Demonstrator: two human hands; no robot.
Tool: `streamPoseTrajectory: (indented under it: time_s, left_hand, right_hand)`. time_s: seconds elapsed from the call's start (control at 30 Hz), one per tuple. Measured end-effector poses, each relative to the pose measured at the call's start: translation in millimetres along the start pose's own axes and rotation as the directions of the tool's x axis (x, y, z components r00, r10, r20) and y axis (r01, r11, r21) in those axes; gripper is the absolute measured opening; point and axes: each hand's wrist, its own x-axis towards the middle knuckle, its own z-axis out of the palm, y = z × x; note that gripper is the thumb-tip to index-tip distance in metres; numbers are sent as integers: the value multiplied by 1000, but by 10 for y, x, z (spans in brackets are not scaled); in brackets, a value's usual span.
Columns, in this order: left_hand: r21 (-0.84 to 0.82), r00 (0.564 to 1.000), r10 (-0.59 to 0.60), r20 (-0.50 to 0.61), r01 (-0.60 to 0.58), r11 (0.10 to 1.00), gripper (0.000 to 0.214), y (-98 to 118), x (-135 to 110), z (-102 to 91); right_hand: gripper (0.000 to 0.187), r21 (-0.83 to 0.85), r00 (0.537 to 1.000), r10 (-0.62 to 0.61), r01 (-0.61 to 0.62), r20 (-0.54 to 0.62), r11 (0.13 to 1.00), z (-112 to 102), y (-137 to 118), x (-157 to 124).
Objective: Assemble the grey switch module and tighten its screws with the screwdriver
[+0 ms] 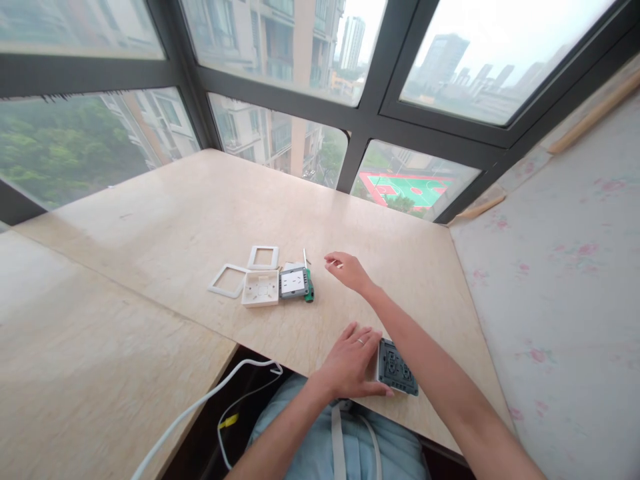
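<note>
My left hand (350, 363) lies against the left side of a wall socket (397, 367) near the table's front edge. Its thumb runs along the socket's near side and its fingers reach the far corner, gripping it. The socket shows a dark grey frame over a white base. Farther forward, my right hand (346, 268) hovers over the table with its fingers curled together. A small pale bit shows at those fingers, too small to name. Left of that hand are a screwdriver (309, 287) with a green handle and a second socket (293, 283) with a white face.
A white mounting box (261, 289) adjoins the second socket. Two white cover frames (263, 248) lie behind and left of it. A white cable (200, 400) crosses the gap at the table's front edge. Windows (280, 63) border the back, and a flowered wall (565, 280) the right.
</note>
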Motion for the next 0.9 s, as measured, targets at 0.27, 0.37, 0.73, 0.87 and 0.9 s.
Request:
streamPoseTrajectory:
  time_s: [0.27, 0.37, 0.73, 0.87, 0.9]
  left_hand:
    - [-21, 999, 2, 37, -1, 1000, 94, 64, 7, -95]
    - [-20, 999, 4, 32, -3, 1000, 94, 64, 5, -92]
    - [2, 1000, 2, 6, -2, 1000, 97, 11, 5, -37]
    - [34, 1000, -2, 7, 2, 999, 100, -20, 1, 2]
    - [45, 1000, -2, 9, 2, 999, 101, -23, 1, 4]
  right_hand:
    - [32, -306, 959, 125, -44, 253, 951, 317, -86, 668]
    - [34, -386, 935, 169, -39, 312, 922, 351, -101, 739]
    - [35, -403, 845, 370, -207, 386, 892, 233, -124, 732]
    - [36, -181, 826, 375, -328, 421, 927, 66, 57, 513]
    - [36, -102, 828, 365, -357, 426, 929, 10, 109, 434]
